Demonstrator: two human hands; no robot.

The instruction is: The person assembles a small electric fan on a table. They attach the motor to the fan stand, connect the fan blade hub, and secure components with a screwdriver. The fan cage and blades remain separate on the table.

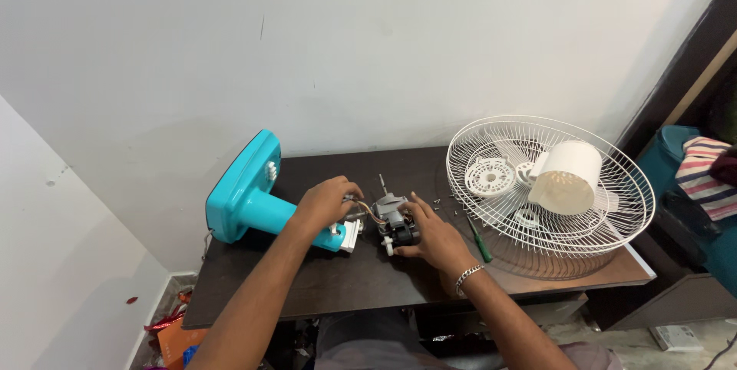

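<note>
A turquoise fan base and neck [244,199] lies on its side on a dark wooden table [307,282]. My left hand [326,201] grips the white end of the neck, where coloured wires come out. A grey fan motor [393,220] with a bare shaft sits just right of it, joined by the wires. My right hand [434,236] rests on the motor and holds it against the table. A silver bracelet circles my right wrist.
A white wire fan guard [626,201] lies flat at the table's right end, holding a white motor cover [566,176] and round plastic parts. A green-handled screwdriver [480,244] and several small screws lie beside the guard. Striped cloth sits far right; clutter on the floor left.
</note>
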